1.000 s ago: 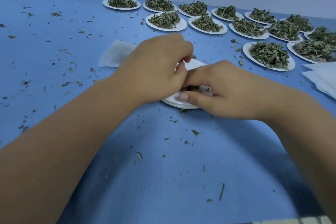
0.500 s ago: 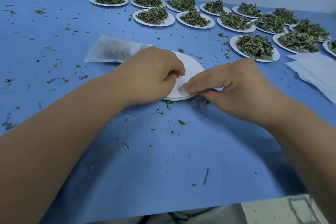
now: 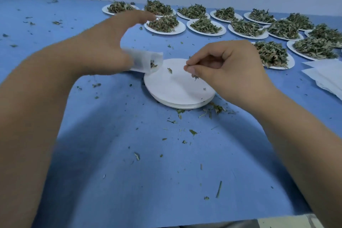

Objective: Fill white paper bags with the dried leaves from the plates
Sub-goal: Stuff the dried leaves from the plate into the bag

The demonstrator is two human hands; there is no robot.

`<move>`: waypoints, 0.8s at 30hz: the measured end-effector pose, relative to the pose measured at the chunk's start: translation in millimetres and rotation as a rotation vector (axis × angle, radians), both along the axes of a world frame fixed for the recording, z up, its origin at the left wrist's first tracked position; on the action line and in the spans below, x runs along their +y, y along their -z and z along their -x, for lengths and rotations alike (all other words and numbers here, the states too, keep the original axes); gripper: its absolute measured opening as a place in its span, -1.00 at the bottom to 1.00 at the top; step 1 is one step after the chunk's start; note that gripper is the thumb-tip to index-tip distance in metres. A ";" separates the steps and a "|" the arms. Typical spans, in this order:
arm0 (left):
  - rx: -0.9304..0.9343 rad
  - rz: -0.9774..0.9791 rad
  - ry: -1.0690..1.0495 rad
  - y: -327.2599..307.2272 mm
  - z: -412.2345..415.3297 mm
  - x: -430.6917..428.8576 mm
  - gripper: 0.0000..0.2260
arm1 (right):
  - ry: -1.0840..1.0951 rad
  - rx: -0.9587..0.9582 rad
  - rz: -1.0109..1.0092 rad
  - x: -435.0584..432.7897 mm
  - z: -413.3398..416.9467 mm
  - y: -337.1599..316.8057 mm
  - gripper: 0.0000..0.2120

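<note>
pinching a few dried leaves (image 3: 194, 77), the right hand (image 3: 227, 72) hovers over the bare plate stack (image 3: 175, 90) at frame centre. just left, the left hand (image 3: 100, 50) holds the white paper bag (image 3: 142, 59) by the thumb. the bag looks flimsy and the leaves crumbly, so grip the rim gently.

One head cam, wide-angle, looks fwd & down across the table (image 3: 166, 172) at close range

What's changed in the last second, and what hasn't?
The left hand lifted from the empty plate stack and holds the paper bag open beside it. The right hand also lifted, pinching leaf bits. Stack and filled plates stayed put.
</note>
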State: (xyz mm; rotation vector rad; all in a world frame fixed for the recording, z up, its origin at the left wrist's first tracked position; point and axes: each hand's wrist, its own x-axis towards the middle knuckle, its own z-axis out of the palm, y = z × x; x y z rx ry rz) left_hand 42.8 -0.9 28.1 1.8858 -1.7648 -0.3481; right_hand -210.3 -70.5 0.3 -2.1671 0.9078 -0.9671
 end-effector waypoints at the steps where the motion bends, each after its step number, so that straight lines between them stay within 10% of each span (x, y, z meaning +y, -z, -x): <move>1: -0.088 -0.156 -0.019 1.7 -7.7 0.6 -0.13 | -0.010 0.022 -0.016 -2.3 -6.6 -1.0 -0.92; 6: -0.270 -0.292 0.001 23.7 -18.4 -11.4 -0.09 | -0.044 0.148 0.054 -13.1 -40.5 -5.5 -0.85; 14: -0.021 0.036 -0.069 47.0 -21.1 -27.9 -0.78 | -0.058 0.164 0.180 -21.4 -97.3 -10.9 -0.77; 24: 0.184 0.220 -0.219 40.9 -14.3 -31.2 -0.78 | -0.005 -0.129 0.112 -22.3 -116.9 -36.0 -0.82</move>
